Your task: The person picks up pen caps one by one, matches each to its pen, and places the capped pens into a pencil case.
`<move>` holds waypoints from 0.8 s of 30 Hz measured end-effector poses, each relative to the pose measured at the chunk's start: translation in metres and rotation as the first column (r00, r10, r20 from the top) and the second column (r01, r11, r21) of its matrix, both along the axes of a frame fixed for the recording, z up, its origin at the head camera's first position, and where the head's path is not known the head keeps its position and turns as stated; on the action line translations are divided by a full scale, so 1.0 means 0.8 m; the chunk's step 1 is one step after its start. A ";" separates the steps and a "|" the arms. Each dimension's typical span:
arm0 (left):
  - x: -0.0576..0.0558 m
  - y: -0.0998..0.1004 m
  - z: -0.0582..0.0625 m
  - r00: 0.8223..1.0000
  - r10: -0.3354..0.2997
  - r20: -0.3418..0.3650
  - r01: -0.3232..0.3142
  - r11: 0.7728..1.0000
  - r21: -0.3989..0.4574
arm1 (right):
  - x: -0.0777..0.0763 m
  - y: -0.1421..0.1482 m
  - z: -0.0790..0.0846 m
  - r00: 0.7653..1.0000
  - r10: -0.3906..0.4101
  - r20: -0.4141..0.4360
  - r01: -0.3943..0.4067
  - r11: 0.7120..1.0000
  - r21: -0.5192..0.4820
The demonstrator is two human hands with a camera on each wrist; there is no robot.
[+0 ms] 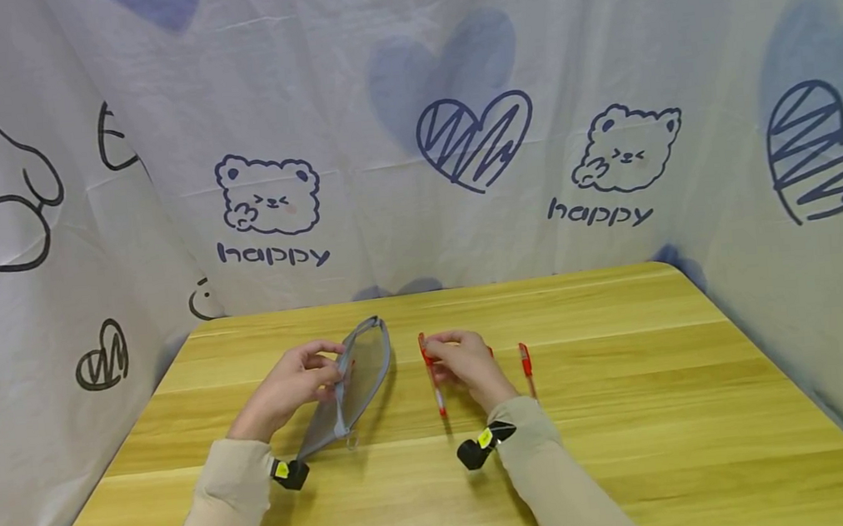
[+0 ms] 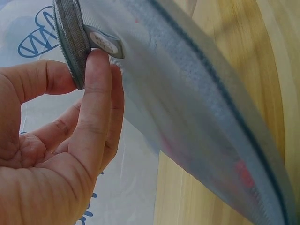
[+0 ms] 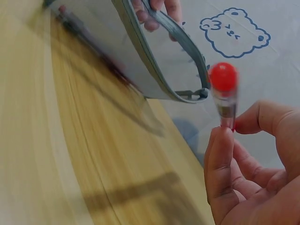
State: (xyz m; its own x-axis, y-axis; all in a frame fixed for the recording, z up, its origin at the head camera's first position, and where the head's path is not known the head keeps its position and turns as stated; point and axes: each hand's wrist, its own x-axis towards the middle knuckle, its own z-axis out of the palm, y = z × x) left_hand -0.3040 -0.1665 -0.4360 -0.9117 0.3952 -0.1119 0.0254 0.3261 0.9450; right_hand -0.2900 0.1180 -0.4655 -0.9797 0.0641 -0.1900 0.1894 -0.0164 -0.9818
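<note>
My left hand [image 1: 297,384] pinches the zipper edge of a grey translucent zip pouch [image 1: 366,376] between thumb and fingers, holding it up on its side with its mouth spread. In the left wrist view a small fabric tab [image 2: 105,43] sits by the fingertips, and blurred red spots show through the pouch wall. A pen lies inside the pouch in the right wrist view. My right hand [image 1: 468,365] pinches a clear pen with red ends [image 1: 432,379] between thumb and fingers, just right of the pouch opening. Its red end [image 3: 223,76] points at the right wrist camera.
Another red-capped pen [image 1: 525,361] lies on the wooden table [image 1: 667,408] right of my right hand. A bit of red shows behind that hand. A printed curtain [image 1: 379,208] hangs around the table's back and sides.
</note>
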 end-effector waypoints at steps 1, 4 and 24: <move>0.000 0.000 0.000 1.000 -0.001 -0.001 0.001 1.000 -0.001 | 0.000 -0.002 0.001 1.000 -0.002 0.000 0.002 1.000 -0.009; 0.001 0.000 0.001 1.000 -0.006 -0.003 0.006 1.000 0.001 | -0.001 -0.008 0.004 1.000 -0.009 -0.002 0.009 1.000 -0.028; 0.002 0.003 0.001 1.000 -0.001 -0.008 0.001 1.000 -0.003 | -0.010 -0.050 0.021 0.998 -0.062 -0.021 0.057 0.984 -0.167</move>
